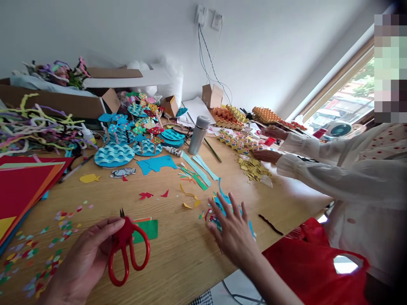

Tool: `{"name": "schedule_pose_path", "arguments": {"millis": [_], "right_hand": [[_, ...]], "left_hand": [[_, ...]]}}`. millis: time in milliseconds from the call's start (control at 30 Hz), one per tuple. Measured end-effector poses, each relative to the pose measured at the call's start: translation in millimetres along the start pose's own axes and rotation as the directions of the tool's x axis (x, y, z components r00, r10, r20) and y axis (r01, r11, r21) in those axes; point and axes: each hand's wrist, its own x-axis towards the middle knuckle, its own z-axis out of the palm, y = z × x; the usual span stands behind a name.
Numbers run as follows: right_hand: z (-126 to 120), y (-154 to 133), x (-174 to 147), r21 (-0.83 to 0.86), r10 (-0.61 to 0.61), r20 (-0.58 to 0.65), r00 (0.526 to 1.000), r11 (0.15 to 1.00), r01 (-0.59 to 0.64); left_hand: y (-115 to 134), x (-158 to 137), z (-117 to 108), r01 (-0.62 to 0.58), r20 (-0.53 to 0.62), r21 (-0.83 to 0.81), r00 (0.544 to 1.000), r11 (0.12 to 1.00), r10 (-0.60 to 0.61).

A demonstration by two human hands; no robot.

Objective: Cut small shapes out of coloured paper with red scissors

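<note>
My left hand (pixel 92 243) grips a pair of red-handled scissors (pixel 127 241) near the pivot, with the dark tips pointing away from me and the handle loops towards me. Just behind the scissors lies a green paper rectangle (pixel 151 231) with thin orange and red edges showing. My right hand (pixel 232 226) is spread, palm down, over a heap of blue paper scraps (pixel 222 201) mixed with small coloured bits. Its palm hides part of the heap. Yellow paper strips (pixel 190 197) and red scraps (pixel 146 195) are scattered beyond my hands.
Coloured paper sheets (pixel 28 186) and confetti bits (pixel 47 254) occupy the left. Further back stand blue wavy paper crafts (pixel 114 153), a glue bottle (pixel 174 151) and a grey flask (pixel 199 135). At right, a co-worker's hands (pixel 269 156) are near yellow pieces (pixel 254 167); a red bag (pixel 305 262) hangs below.
</note>
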Motion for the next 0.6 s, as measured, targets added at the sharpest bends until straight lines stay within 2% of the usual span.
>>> {"name": "schedule_pose_path", "arguments": {"millis": [67,133,400,600], "right_hand": [[11,-7,-28,-0.001,-0.053,-0.016,0.998,0.999,0.053],[17,-10,-36,0.009,-0.05,-0.015,0.999,0.999,0.051],[13,2,-9,0.107,-0.007,0.047,0.999,0.994,0.002],[23,36,-2,0.093,0.111,0.121,0.986,0.988,-0.122]], "left_hand": [[-2,0,1,0.018,-0.003,-0.017,1.0,1.0,-0.018],[-4,1,2,0.035,-0.012,-0.019,0.999,0.999,-0.035],[-3,5,3,0.055,-0.034,0.034,0.998,0.998,-0.053],[-7,11,-6,0.005,-0.052,0.046,0.999,0.999,-0.003]]}}
